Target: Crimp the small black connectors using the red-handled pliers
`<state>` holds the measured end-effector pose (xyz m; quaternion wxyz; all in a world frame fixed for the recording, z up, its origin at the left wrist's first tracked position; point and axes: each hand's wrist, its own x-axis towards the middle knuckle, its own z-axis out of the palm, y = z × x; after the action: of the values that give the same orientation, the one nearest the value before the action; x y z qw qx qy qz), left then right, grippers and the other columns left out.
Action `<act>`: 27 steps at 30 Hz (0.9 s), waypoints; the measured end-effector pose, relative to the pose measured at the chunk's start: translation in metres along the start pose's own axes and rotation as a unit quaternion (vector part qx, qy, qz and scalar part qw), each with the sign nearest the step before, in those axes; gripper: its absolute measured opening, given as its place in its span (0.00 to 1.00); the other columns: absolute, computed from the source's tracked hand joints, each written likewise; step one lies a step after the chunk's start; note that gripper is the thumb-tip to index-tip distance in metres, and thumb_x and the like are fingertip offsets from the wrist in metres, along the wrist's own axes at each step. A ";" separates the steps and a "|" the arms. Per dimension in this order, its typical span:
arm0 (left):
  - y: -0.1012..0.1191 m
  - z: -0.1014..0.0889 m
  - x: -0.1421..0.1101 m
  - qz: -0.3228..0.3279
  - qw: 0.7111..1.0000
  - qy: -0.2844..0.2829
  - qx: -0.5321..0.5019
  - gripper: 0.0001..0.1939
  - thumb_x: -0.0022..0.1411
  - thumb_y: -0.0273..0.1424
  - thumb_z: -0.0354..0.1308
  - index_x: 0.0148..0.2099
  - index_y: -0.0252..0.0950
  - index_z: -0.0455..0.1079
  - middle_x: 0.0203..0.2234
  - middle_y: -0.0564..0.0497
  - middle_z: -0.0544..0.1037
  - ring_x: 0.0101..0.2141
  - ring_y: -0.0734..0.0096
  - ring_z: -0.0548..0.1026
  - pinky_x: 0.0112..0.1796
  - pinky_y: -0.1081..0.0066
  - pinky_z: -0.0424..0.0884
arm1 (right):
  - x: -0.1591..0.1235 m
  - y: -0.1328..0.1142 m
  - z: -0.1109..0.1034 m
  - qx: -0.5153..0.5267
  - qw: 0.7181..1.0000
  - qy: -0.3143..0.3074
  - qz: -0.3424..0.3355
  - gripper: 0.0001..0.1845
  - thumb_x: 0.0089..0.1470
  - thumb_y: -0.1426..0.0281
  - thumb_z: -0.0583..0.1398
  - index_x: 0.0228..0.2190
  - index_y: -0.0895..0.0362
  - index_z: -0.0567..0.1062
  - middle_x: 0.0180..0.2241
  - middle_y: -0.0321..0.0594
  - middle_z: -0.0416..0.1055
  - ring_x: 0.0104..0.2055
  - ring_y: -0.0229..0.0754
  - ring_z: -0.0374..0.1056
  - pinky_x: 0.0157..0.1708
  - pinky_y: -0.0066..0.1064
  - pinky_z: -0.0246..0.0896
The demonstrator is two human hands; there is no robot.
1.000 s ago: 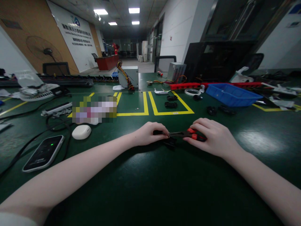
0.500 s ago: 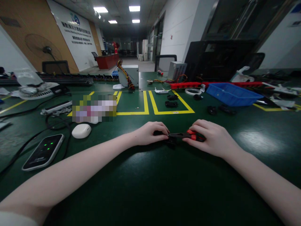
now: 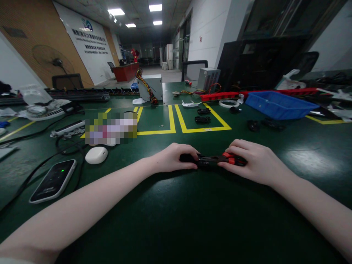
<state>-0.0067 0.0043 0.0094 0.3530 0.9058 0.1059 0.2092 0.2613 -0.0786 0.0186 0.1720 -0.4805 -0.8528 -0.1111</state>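
My right hand [image 3: 249,158] is closed round the red and black handles of a pair of pliers [image 3: 220,159], whose jaws point left. Between the thumb and fingers of my left hand [image 3: 178,157] is a small black part [image 3: 188,158], mostly covered by the fingers. The pliers' tips meet this part just right of my left fingertips; whether they grip it I cannot tell. Both hands are low over the dark green table [image 3: 176,212]. Similar-looking black parts [image 3: 202,120] lie beyond, inside a yellow-taped square.
On the right stands a blue bin [image 3: 282,106], with black pieces [image 3: 253,125] in front of it. A power supply [image 3: 150,88] with bundled wires stands at the back. To the left lie a white case [image 3: 96,155], a phone-like device [image 3: 53,181] and black cables.
My right hand and the pliers have shifted slightly right. The black part in my left hand has turned and now lies more in line with the jaws. The view has moved a little.
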 end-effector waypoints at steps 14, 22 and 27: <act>0.000 0.002 0.002 -0.016 0.999 0.022 0.025 0.15 0.58 0.30 0.65 0.46 0.33 0.69 0.42 0.47 0.77 0.42 0.65 0.75 0.44 0.65 0.69 | 0.001 -0.001 0.006 0.008 1.000 -0.017 0.018 0.19 0.56 0.53 0.57 0.29 0.56 0.74 0.30 0.42 0.69 0.28 0.41 0.66 0.24 0.32 0.58; -0.005 0.002 0.002 0.009 0.999 0.010 0.047 0.11 0.59 0.30 0.64 0.45 0.34 0.72 0.44 0.46 0.77 0.45 0.64 0.74 0.47 0.63 0.67 | 0.000 0.001 0.006 0.020 1.000 -0.012 0.011 0.18 0.56 0.54 0.57 0.29 0.56 0.74 0.30 0.42 0.70 0.27 0.40 0.66 0.23 0.32 0.59; -0.005 0.000 0.002 -0.001 0.999 0.000 0.035 0.09 0.60 0.30 0.64 0.43 0.36 0.75 0.47 0.45 0.75 0.47 0.63 0.73 0.50 0.61 0.67 | 0.001 0.002 0.004 0.016 1.000 0.001 0.009 0.18 0.56 0.54 0.58 0.29 0.55 0.75 0.30 0.42 0.70 0.27 0.41 0.66 0.24 0.32 0.59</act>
<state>-0.0049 0.0086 0.0061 0.3218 0.9174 0.1141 0.2046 0.2617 -0.0758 0.0149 0.1815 -0.4850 -0.8500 -0.0963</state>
